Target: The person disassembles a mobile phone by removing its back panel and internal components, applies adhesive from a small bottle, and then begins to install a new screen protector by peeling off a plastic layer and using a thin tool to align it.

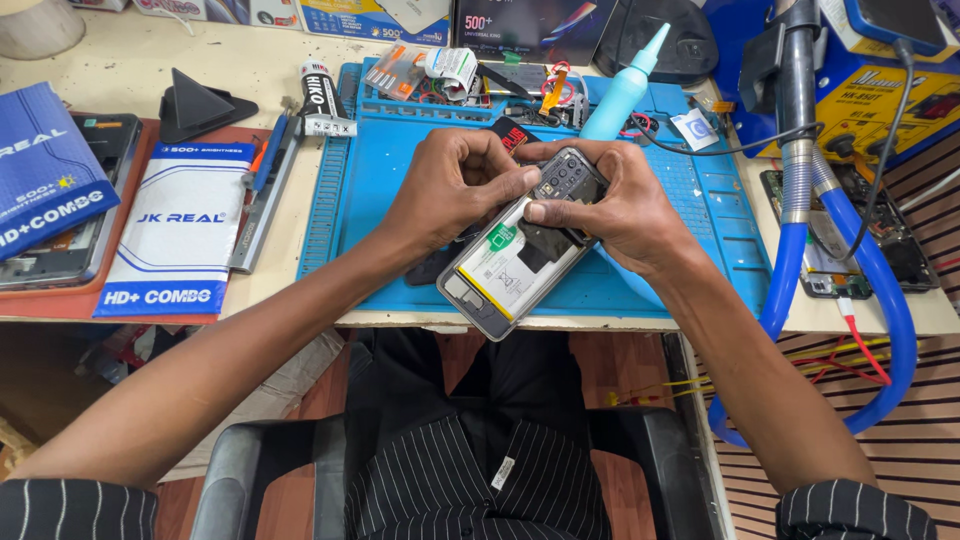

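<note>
I have both hands on an opened phone held just above the blue repair mat, its back cover off so the pale battery and the dark camera block at its upper end show. My left hand grips the phone from the 10 o'clock side, fingers curled and clenched over the top edge. My right hand comes in from 3 o'clock, thumb and forefinger pinched on the dark plate around the camera block — whether they press it or pull at it I cannot tell.

As I judge it, the step in hand is work on that upper cover by the cameras. The next move calls for a steady left-hand hold and a small, careful force from the right fingertips, since the battery and thin parts lie just beside the spot.

At 12 o'clock from the phone a turquoise squeeze bottle stands on the mat; at 9 o'clock a white flat package lies on the worktop; at 3 o'clock a blue hose loops down past the edge.
</note>
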